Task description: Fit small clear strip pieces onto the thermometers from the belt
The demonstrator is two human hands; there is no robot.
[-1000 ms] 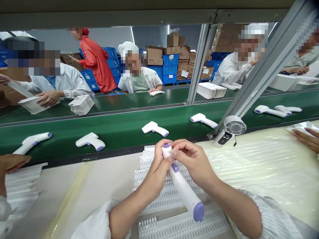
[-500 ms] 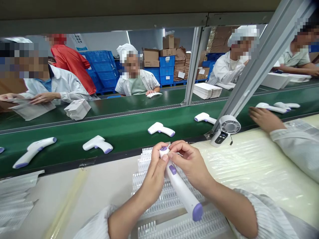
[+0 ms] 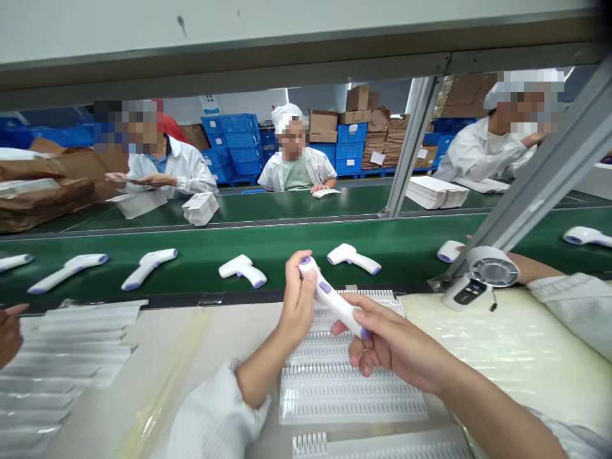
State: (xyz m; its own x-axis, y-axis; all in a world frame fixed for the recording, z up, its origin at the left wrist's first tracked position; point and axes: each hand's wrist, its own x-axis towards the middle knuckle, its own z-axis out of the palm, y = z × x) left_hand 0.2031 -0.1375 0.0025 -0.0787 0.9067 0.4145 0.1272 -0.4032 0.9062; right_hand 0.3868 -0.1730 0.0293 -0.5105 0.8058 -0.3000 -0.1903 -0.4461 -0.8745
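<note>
A white forehead thermometer [image 3: 337,305] with a purple trigger and purple end cap is held up in front of me. My left hand [image 3: 299,296] is closed round its head end, thumb along the near side. My right hand [image 3: 396,338] grips the handle near the end cap, with some fingers curled underneath. Below both hands lie white sheets [image 3: 354,395] with rows of small comb-like strips. Another white thermometer [image 3: 354,258] rests on the green conveyor belt [image 3: 287,239] just beyond my hands.
Several more thermometers [image 3: 149,268] lie along the belt. A small white fan [image 3: 492,268] stands by the slanted metal post [image 3: 540,178] at right. Layered translucent sheets [image 3: 71,370] lie at left near another person's hand [image 3: 9,335]. Co-workers sit across the belt.
My right hand has shifted from the thermometer's head down to its handle end. My left hand keeps its hold on the head. The camera view has turned to the left.
</note>
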